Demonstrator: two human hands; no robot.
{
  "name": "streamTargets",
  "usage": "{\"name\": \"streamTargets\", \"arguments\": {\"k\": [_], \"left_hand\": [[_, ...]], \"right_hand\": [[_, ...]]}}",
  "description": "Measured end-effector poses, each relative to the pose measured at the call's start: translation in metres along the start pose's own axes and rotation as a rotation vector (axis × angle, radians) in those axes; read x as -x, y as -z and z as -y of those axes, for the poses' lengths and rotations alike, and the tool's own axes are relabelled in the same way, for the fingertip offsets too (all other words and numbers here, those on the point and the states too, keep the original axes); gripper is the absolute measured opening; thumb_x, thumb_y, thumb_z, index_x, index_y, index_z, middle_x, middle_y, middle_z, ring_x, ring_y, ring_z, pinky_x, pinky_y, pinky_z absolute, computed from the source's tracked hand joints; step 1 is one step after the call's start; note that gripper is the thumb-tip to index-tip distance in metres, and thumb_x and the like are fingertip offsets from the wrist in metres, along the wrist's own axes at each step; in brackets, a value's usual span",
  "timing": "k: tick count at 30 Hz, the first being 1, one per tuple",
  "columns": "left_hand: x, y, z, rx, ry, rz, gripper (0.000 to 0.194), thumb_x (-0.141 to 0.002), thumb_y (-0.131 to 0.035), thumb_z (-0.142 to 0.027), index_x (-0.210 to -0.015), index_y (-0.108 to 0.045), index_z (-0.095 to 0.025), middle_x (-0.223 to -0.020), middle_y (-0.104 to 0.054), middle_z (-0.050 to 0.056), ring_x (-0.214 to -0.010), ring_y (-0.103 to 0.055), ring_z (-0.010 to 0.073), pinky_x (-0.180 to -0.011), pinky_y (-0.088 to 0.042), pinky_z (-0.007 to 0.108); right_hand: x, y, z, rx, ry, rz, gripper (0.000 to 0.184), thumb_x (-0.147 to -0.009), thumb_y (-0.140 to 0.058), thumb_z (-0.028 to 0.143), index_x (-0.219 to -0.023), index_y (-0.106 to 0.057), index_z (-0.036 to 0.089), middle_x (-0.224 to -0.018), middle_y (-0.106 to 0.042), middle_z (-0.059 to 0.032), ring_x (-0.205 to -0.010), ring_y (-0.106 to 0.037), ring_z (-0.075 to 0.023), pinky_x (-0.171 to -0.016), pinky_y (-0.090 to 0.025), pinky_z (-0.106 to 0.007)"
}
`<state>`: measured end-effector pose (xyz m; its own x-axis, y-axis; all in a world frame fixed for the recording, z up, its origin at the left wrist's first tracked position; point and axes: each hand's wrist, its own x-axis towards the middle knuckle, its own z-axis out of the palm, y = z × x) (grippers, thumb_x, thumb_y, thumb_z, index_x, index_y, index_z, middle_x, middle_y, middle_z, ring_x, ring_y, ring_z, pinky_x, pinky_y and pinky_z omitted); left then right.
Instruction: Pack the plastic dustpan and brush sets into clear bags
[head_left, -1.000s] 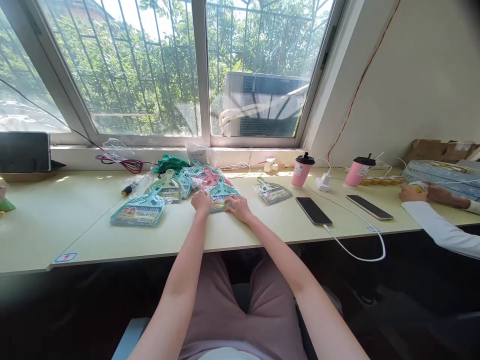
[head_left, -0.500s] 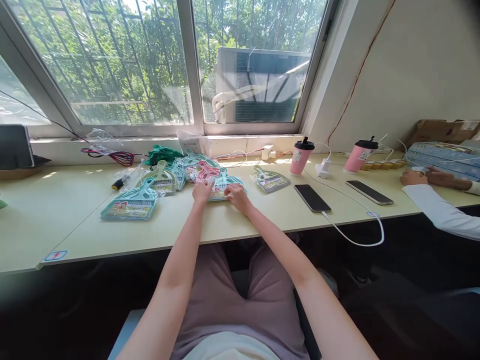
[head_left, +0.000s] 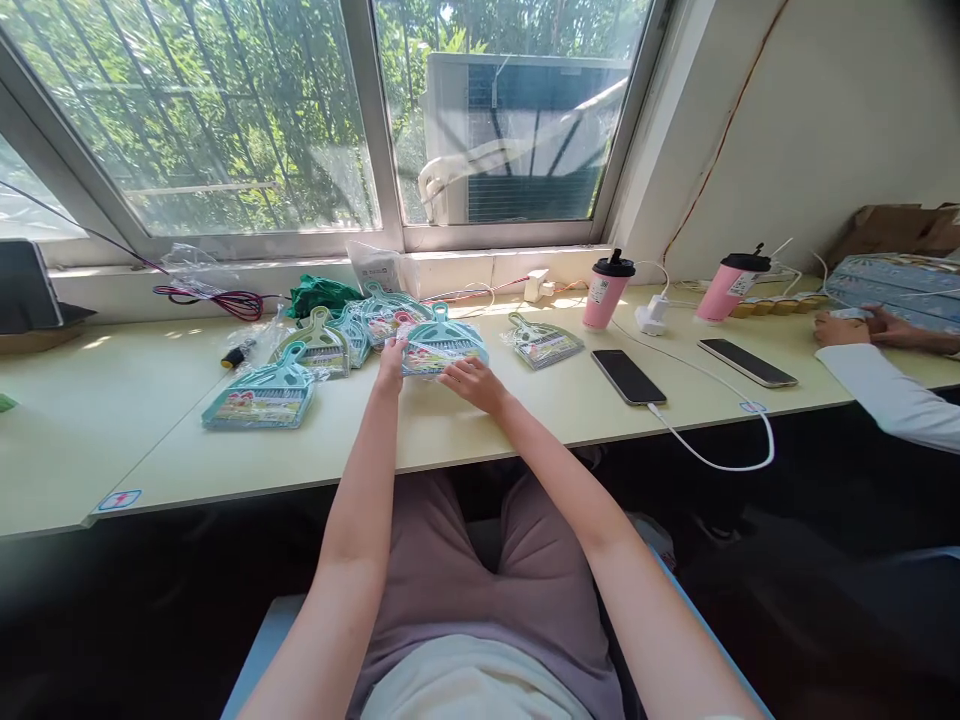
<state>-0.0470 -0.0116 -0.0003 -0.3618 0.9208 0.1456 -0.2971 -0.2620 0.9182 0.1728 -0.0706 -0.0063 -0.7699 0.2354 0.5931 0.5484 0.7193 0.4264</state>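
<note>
A teal packaged brush-and-dustpan set [head_left: 444,345] is tilted up off the pale yellow desk [head_left: 465,430], held between both my hands. My left hand [head_left: 391,362] grips its left edge with fingers curled. My right hand [head_left: 474,382] holds its lower right edge. Behind it lies a heap of similar sets [head_left: 360,325] in teal, green and pink. Another teal set [head_left: 259,395] lies alone to the left, and a wrapped one [head_left: 541,342] to the right.
Two phones [head_left: 627,376] [head_left: 747,361] lie on the desk, one on a white cable [head_left: 720,440]. Two pink cups [head_left: 606,290] [head_left: 720,284] stand near the sill. Another person's hands [head_left: 862,325] work at the far right by blue boxes [head_left: 892,285]. Red wires [head_left: 225,300] lie at the window.
Both hands have lifted the teal set off the pile and tilted it up toward me; the pink set under it is hidden. The camera has tilted slightly down.
</note>
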Motion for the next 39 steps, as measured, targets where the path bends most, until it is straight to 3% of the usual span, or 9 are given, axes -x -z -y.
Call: {"name": "streamTargets", "arguments": {"k": [7, 12, 16, 20, 23, 29, 33, 36, 39], "left_hand": [[0.024, -0.014, -0.022, 0.206, 0.024, -0.121, 0.026, -0.094, -0.065, -0.015, -0.117, -0.056, -0.024, -0.087, -0.070, -0.001, -0.069, -0.067, 0.0110, -0.070, -0.057, 0.021], [0.028, -0.020, -0.024, 0.304, 0.108, -0.143, 0.032, -0.102, -0.054, -0.009, -0.130, -0.050, -0.025, -0.093, -0.073, 0.000, -0.085, -0.073, 0.0129, -0.086, -0.059, 0.025], [0.027, -0.023, -0.018, 0.300, 0.115, -0.110, 0.040, -0.101, -0.061, -0.014, -0.137, -0.048, -0.025, -0.096, -0.073, 0.001, -0.086, -0.074, 0.0134, -0.086, -0.060, 0.025], [0.028, -0.028, -0.012, 0.290, 0.094, -0.030, 0.051, -0.098, -0.066, -0.016, -0.144, -0.048, -0.027, -0.106, -0.076, 0.003, -0.097, -0.076, 0.0166, -0.091, -0.060, 0.028], [0.031, -0.032, -0.010, 0.313, 0.064, 0.032, 0.061, -0.092, -0.066, -0.008, -0.148, -0.051, -0.027, -0.114, -0.078, 0.005, -0.108, -0.075, 0.0192, -0.097, -0.059, 0.031], [0.040, -0.030, -0.014, 0.235, 0.049, 0.288, 0.077, -0.079, -0.072, -0.006, -0.151, -0.056, -0.026, -0.111, -0.081, 0.006, -0.112, -0.075, 0.0259, -0.098, -0.059, 0.037], [0.041, -0.029, -0.014, 0.213, 0.050, 0.318, 0.069, -0.089, -0.072, -0.023, -0.155, -0.052, -0.027, -0.127, -0.077, 0.006, -0.119, -0.072, 0.0254, -0.098, -0.060, 0.036], [0.039, -0.032, -0.012, 0.220, 0.066, 0.324, 0.054, -0.101, -0.062, -0.041, -0.152, -0.056, -0.024, -0.134, -0.074, 0.008, -0.124, -0.070, 0.0260, -0.097, -0.060, 0.036], [0.037, -0.037, -0.011, 0.243, 0.103, 0.288, 0.051, -0.106, -0.051, -0.049, -0.150, -0.058, -0.024, -0.129, -0.077, 0.008, -0.121, -0.071, 0.0268, -0.097, -0.061, 0.038]], "right_hand": [[-0.003, 0.009, 0.002, -0.131, -0.117, 0.155, 0.034, -0.113, -0.043, 0.034, -0.104, -0.072, 0.017, -0.098, -0.077, -0.0105, -0.090, -0.068, -0.0195, -0.076, -0.042, -0.031], [-0.004, 0.005, -0.001, -0.463, -0.642, 0.148, 0.042, -0.110, -0.049, 0.040, -0.085, -0.073, 0.016, -0.089, -0.079, -0.0115, -0.081, -0.072, -0.0194, -0.071, -0.043, -0.028], [-0.006, -0.002, -0.008, -1.043, -1.102, -0.018, 0.043, -0.102, -0.063, 0.051, -0.077, -0.069, 0.017, -0.078, -0.077, -0.0076, -0.058, -0.069, -0.0142, -0.060, -0.047, -0.025], [-0.008, -0.006, -0.016, -1.435, -1.353, -0.303, 0.031, -0.089, -0.080, 0.045, -0.087, -0.067, 0.018, -0.065, -0.072, 0.0000, -0.042, -0.057, -0.0090, -0.045, -0.039, -0.022], [-0.007, -0.006, -0.020, -1.570, -1.441, -0.446, 0.032, -0.080, -0.088, 0.036, -0.086, -0.061, 0.020, -0.055, -0.061, 0.0079, -0.036, -0.043, -0.0047, -0.041, -0.028, -0.020], [-0.006, -0.006, -0.024, -1.556, -1.612, -0.461, 0.034, -0.082, -0.083, 0.028, -0.073, -0.050, 0.023, -0.049, -0.047, 0.0115, -0.039, -0.030, -0.0032, -0.040, -0.020, -0.020], [-0.005, -0.005, -0.025, -1.459, -1.672, -0.465, 0.037, -0.083, -0.081, 0.026, -0.068, -0.047, 0.024, -0.047, -0.038, 0.0125, -0.042, -0.026, -0.0043, -0.041, -0.020, -0.021], [-0.004, -0.005, -0.025, -1.451, -1.643, -0.434, 0.034, -0.076, -0.087, 0.022, -0.072, -0.054, 0.022, -0.051, -0.045, 0.0122, -0.042, -0.033, -0.0041, -0.041, -0.024, -0.021], [-0.003, -0.004, -0.024, -1.481, -1.637, -0.415, 0.028, -0.072, -0.089, 0.019, -0.080, -0.062, 0.020, -0.068, -0.065, 0.0065, -0.049, -0.055, -0.0059, -0.046, -0.035, -0.019]]}}
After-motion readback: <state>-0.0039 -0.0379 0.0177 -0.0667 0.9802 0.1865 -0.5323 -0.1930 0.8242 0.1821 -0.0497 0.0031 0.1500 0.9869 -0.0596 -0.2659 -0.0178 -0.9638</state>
